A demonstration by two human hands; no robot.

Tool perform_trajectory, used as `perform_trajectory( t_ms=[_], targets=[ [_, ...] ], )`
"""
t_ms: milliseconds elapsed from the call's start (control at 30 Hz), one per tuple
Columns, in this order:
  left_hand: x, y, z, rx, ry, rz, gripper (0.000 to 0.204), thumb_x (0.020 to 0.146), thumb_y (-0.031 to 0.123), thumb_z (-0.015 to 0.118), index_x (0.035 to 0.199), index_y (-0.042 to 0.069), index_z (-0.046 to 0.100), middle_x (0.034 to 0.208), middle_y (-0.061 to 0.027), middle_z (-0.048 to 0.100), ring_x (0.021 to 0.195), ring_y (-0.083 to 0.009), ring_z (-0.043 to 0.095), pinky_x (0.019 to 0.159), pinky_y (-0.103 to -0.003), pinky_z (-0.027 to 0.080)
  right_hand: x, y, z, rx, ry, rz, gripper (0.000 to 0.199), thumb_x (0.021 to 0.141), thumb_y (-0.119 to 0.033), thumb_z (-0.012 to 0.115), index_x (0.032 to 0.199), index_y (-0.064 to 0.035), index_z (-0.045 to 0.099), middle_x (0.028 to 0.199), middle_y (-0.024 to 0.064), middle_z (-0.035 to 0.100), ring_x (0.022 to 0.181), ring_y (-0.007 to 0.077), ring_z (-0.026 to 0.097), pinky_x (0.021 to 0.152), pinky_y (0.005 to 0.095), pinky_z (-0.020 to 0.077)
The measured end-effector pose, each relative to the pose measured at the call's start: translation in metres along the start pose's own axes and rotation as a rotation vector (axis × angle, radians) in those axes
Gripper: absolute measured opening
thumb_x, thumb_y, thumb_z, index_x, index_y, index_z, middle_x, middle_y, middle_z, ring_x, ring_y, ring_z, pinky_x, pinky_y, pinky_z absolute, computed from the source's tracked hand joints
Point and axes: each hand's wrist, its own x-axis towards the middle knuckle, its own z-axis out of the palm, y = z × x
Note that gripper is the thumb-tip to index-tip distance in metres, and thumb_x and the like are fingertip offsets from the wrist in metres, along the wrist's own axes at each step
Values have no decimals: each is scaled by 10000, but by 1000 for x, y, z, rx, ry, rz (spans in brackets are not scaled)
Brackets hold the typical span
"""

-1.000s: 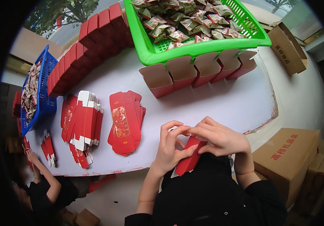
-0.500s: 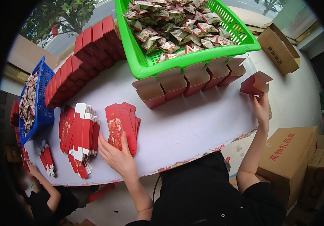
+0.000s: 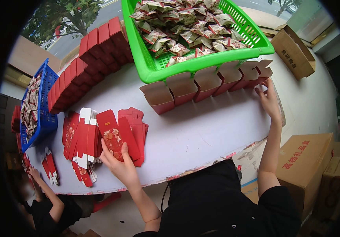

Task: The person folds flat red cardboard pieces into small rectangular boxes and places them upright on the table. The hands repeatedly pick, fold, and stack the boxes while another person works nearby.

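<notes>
A flat red carton with a gold floral print is pinched in my left hand, lifted partly off the stack of flat red cartons. At the right end of a row of open-topped red boxes, my right hand has its fingers on an open red box. That box stands against its neighbour with its top flap raised; my fingers hide part of its near side. Beside my left hand lies a pile of red and white folded cartons.
Behind the row stands a green basket of small wrapped packets. Stacked red boxes line the far left, beside a blue basket of packets. A co-worker's arm is at lower left. Cardboard boxes stand right of the table.
My right hand has moved the open red box leftward and away from me, against the row's end. My left hand has picked up a flat carton and shifted it left off the stack.
</notes>
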Motion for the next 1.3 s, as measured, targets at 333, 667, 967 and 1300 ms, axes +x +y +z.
perform_trajectory(
  t_ms=[333,667,967,1300],
  targets=[
    [-29,16,-2,-881,-603,-40,1119,670,605,696,1419,-46,179,1259,-124,412,1159,-237,439,962,-365,367,-71,-70,15,51,150,-276,252,808,34,594,1051,-29,571,984,69,570,809,133,516,639,256,405],
    [-53,45,15,-1049,-1157,-38,1027,672,484,675,1426,-46,221,1223,-140,425,1169,-243,432,990,-344,328,-114,-134,75,601,-533,-453,378,752,-8,675,1116,-38,581,1198,141,437,1092,262,494,903,353,433],
    [-45,48,16,-1043,-1277,-103,939,710,413,602,1460,20,196,988,-75,428,890,-175,449,833,-297,387,-115,-147,81,576,-544,-414,522,698,-162,792,1140,-46,539,1217,137,374,1076,268,483,919,370,422],
    [-56,45,22,-1062,-1286,-173,842,697,502,613,1306,-43,408,1021,-74,459,915,-154,461,811,-274,381,-107,-140,88,453,-411,-540,514,619,-214,848,1001,-42,550,1118,126,361,951,244,471,813,350,457]
  ],
)
